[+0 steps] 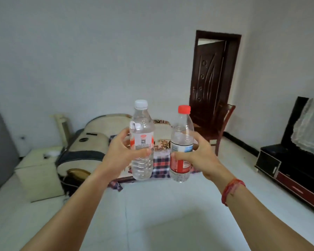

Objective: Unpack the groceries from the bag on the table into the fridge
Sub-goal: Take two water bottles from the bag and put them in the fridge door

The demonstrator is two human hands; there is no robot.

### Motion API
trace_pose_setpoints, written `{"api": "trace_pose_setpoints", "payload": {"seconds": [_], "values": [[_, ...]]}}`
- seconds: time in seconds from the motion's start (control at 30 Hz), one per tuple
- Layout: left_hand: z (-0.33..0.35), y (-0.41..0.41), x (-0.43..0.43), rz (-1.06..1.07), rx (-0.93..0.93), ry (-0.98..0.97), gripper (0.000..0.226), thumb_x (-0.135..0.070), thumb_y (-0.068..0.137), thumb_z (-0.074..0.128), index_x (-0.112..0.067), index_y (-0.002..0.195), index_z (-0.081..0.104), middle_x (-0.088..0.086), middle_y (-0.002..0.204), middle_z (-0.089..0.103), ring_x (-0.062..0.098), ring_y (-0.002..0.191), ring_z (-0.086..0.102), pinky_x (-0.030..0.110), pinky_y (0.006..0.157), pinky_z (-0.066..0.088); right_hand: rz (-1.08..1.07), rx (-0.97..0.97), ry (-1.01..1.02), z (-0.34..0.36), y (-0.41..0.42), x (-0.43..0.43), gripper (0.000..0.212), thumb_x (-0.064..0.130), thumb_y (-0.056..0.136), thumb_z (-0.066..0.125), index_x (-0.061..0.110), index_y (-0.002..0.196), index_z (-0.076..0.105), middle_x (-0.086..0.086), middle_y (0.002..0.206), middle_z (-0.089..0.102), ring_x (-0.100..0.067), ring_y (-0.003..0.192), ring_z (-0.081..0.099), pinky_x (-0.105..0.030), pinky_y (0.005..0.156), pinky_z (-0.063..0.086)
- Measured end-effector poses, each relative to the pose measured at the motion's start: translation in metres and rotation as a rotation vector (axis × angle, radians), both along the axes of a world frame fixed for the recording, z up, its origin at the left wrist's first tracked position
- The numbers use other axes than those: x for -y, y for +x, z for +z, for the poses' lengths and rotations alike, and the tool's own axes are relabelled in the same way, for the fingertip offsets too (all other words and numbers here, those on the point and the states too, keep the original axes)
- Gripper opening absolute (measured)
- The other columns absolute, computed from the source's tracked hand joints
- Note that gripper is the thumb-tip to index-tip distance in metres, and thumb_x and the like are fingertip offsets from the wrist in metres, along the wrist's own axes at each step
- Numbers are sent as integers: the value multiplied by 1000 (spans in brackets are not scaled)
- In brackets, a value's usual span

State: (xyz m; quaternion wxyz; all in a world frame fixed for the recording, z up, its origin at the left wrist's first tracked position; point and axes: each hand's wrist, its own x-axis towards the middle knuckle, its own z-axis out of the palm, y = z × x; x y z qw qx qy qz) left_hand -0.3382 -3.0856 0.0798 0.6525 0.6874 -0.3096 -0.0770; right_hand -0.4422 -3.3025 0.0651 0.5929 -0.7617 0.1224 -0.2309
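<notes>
The left hand wraps round a clear, ribbed plastic bottle with a white cap. The right hand grips another bottle — red cap, red label — both upright, side by side above the pale floor.

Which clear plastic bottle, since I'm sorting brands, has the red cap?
The red-labelled clear plastic bottle in the right hand; the white-capped clear plastic bottle is in the left hand.

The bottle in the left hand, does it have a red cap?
No: the left hand holds the white-capped water bottle; the red-capped water bottle is in the right hand.
</notes>
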Motion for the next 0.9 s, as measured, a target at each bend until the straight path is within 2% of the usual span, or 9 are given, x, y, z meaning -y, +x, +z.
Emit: {"api": "trace_pose_setpoints", "payload": {"seconds": [0.1,0.2,0.23,0.33,0.43,0.53,0.6,0.8,0.9], "values": [[-1,-3,-31,149,11,11,67,0,68,85,-31,120,57,-7,101,76,10,91,73,20,69,56,150,7,-10,1,28,-20,67,-5,66,88,31,115,58,11,82,74,2,70,71,-11,56,52],[-5,-13,-60,285,-10,3,69,4,66,84,-21,124,57,3,102,76,20,94,73,37,82,57,300,-4,-18,4,48,-44,69,0,66,89,31,120,59,13,79,75,1,72,72,-12,59,53],[-5,-19,-70,328,-9,3,67,5,67,84,-20,122,58,4,101,76,20,94,73,39,83,57,347,-6,-26,3,53,-52,69,2,66,89,31,120,59,12,80,76,-1,74,73,-15,61,54],[-9,-37,-101,473,-19,-2,62,5,66,85,-20,118,61,3,100,76,18,93,73,38,82,56,470,-6,-32,1,64,-82,69,4,65,90,33,119,60,5,92,77,-8,82,74,-24,71,57],[-11,-61,-135,604,-30,-10,60,3,65,86,-21,115,63,5,100,76,21,94,73,38,80,57,600,4,-39,-3,71,-116,69,6,64,91,34,119,60,5,97,75,-6,82,74,-28,76,59],[-10,-87,-169,710,-36,-5,60,3,65,86,-21,115,62,6,101,76,24,97,72,40,81,56,713,17,-24,-4,74,-154,71,3,64,91,28,123,60,5,101,72,-6,84,72,-20,71,57],[-8,-105,-190,786,-35,-16,59,5,66,84,-23,113,62,6,99,76,22,95,72,36,78,55,794,24,-22,-3,73,-182,69,1,65,91,27,121,60,5,102,72,-11,90,72,-18,68,56],[-10,-156,-258,994,-50,-32,62,7,65,84,-28,112,62,3,97,77,18,90,73,37,80,54,992,16,-42,-3,70,-275,68,5,64,92,30,118,61,1,100,75,-19,93,73,-39,82,60],[-12,-178,-290,1072,-44,-36,62,4,66,85,-33,110,62,0,98,76,16,91,72,31,76,55,1071,23,-48,-3,61,-317,69,4,65,91,30,120,59,2,99,74,-16,92,73,-30,76,59]]}}
